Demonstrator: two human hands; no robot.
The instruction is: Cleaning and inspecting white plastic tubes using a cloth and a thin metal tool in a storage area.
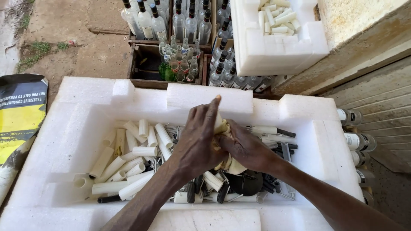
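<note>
A crumpled cream-yellow cloth or soft wad (223,128), too bunched to tell which, sits pressed between both hands above the middle of a large white foam tray (68,128). The left hand (198,143) lies over it from the nine o'clock side, fingers stretched toward twelve o'clock, while the right hand (243,147) closes on it from three o'clock; the two hands are together, clamped on the wad and touching one another. Under them, inside the tray, lie many white plastic tubes (137,152), heaped mostly toward nine o'clock, and dark grey and black small parts (250,182) spread toward five o'clock. At twelve o'clock beyond the tray stand wooden crates (143,64) filled with clear glass bottles with dark caps (147,19), a few small green bottles (168,73) among them. At one o'clock a second white foam box (274,51) holds more white tubes. At three o'clock, just beside the tray, further bottles with white labels (357,141) lie in a row. At nine o'clock a black and yellow printed sack (19,115) rests on the ground.
</note>
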